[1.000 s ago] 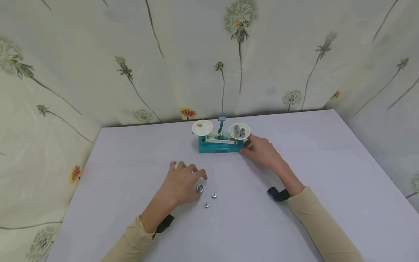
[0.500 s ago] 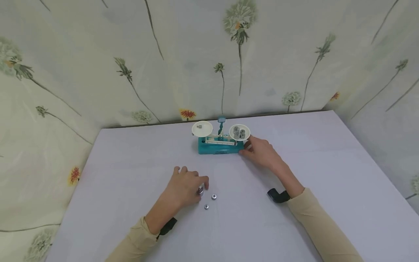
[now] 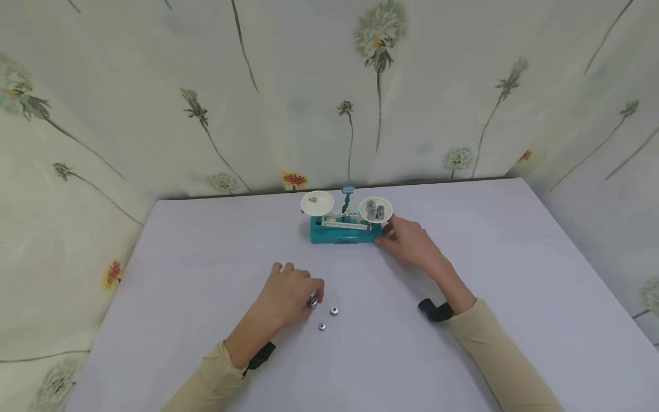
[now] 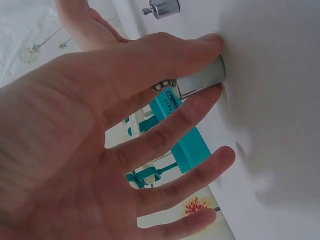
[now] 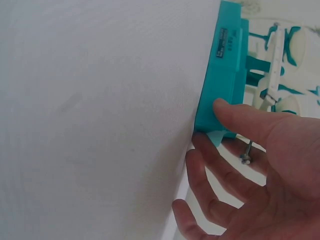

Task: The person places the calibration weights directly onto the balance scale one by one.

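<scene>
A metal knobbed weight [image 4: 202,80] is pinched between the thumb and a finger of my left hand [image 3: 285,297], low over the white tabletop; the other fingers stay spread. Two smaller weights, one nearer [image 3: 321,326] and one farther [image 3: 334,311], stand just right of that hand. At the back stands a teal balance scale [image 3: 345,236]. My right hand [image 3: 412,243] grips the right end of its base, thumb on the front face [image 5: 222,85]. Several weights [image 3: 380,212] stand in the scale's right pan [image 3: 388,209]. A small metal piece [image 3: 312,199] lies in the left pan [image 3: 320,209].
The white tabletop [image 3: 206,246] runs back to a wall covering [image 3: 293,114] printed with dandelions. A black strap piece [image 3: 435,311] sticks out at the right wrist, another [image 3: 261,356] at the left.
My left hand has come down, and its thumb and finger have closed on the larger weight. The right hand keeps its place at the scale's base.
</scene>
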`<state>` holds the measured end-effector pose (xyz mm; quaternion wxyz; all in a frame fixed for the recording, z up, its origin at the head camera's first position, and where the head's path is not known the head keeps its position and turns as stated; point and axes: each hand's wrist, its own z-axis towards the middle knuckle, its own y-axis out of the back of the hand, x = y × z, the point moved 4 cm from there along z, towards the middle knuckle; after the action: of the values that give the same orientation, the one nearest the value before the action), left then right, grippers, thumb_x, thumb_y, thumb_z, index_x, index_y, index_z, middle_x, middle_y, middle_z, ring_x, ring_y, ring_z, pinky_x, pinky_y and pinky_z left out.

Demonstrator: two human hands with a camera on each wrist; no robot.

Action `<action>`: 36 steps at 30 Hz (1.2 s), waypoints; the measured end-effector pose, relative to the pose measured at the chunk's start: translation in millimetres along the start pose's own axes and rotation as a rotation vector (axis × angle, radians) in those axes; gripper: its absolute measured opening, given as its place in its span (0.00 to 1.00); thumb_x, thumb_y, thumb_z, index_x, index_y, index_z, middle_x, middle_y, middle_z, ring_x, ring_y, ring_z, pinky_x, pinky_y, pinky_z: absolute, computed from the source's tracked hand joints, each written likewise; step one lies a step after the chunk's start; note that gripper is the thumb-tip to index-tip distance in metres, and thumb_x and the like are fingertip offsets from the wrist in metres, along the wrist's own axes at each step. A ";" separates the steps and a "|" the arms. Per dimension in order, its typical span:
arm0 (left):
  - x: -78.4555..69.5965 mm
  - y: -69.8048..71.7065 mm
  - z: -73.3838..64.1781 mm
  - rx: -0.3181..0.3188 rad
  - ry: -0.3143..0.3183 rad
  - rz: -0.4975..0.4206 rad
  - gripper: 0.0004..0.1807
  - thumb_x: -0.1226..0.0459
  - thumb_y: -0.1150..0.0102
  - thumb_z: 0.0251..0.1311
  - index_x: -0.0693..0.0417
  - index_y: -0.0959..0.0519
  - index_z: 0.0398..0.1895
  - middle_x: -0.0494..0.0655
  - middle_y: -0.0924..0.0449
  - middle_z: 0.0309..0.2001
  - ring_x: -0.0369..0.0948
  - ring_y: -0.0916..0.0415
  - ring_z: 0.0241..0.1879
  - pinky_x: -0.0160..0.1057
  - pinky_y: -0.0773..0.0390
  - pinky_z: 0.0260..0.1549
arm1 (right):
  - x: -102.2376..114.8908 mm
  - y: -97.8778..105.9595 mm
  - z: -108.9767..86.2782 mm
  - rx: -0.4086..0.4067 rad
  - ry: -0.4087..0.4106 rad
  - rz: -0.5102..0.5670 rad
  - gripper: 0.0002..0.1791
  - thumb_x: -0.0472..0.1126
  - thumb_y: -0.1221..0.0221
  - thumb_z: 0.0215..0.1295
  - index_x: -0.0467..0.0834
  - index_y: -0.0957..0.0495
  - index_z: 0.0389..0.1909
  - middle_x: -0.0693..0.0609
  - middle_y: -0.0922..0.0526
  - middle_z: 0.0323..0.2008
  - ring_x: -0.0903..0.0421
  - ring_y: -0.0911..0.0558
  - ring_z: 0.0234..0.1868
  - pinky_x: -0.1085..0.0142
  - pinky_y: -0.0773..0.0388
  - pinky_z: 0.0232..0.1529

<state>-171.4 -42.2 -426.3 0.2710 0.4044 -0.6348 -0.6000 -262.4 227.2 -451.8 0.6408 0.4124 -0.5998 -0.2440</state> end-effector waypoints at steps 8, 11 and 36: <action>-0.1 1.4 1.6 0.015 0.001 -0.001 0.11 0.63 0.18 0.56 0.37 0.11 0.38 0.39 0.15 0.29 0.45 0.24 0.37 0.54 0.22 0.52 | 0.6 1.6 -0.1 -0.004 0.007 0.003 0.30 0.42 0.36 0.76 0.41 0.32 0.74 0.36 0.14 0.59 0.38 0.12 0.59 0.43 0.13 0.56; -0.5 2.1 1.9 0.019 0.001 -0.006 0.12 0.63 0.18 0.56 0.37 0.10 0.38 0.39 0.15 0.29 0.45 0.24 0.38 0.54 0.22 0.52 | 1.2 1.9 0.5 -0.006 0.010 0.002 0.29 0.42 0.36 0.76 0.42 0.31 0.74 0.36 0.14 0.59 0.38 0.12 0.59 0.43 0.13 0.56; -3.0 7.2 4.2 -0.050 0.006 0.034 0.09 0.62 0.19 0.58 0.41 0.08 0.40 0.42 0.10 0.33 0.45 0.26 0.35 0.54 0.22 0.54 | 0.8 1.0 0.9 -0.004 -0.005 0.004 0.26 0.42 0.36 0.76 0.40 0.29 0.70 0.36 0.14 0.58 0.38 0.12 0.58 0.43 0.13 0.55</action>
<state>-174.7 -37.7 -419.3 0.2930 0.3884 -0.6256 -0.6098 -263.4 226.8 -450.6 0.6405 0.4093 -0.6018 -0.2449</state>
